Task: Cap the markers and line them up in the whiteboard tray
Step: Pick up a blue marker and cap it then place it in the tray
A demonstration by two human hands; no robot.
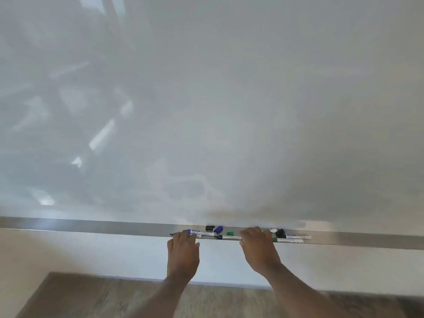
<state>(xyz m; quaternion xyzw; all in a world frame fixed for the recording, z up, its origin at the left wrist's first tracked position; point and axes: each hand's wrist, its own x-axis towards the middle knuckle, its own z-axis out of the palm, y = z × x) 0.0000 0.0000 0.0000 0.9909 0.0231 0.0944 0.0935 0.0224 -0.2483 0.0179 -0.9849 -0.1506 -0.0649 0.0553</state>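
Note:
A long metal whiteboard tray (114, 227) runs under the whiteboard (229, 99). On it lie a blue marker (202, 231), an uncapped marker with a dark tip (228, 237), a green marker (289, 240) and another blue marker (299, 236). Loose caps sit among them: a black cap (209, 227), a blue cap (218, 229), a green cap (229, 233) and a second black cap (280, 232). My left hand (183, 247) curls its fingers over a black-tipped marker (172, 234) at the tray's front edge. My right hand (259, 246) lies over the tray's middle and hides what is under its fingers.
Below the tray is a pale wall (91, 253) with a baseboard, then a wood-look floor (103, 299). The whiteboard carries light reflections and faint wipe marks. The tray continues bare to the left and to the far right (367, 242).

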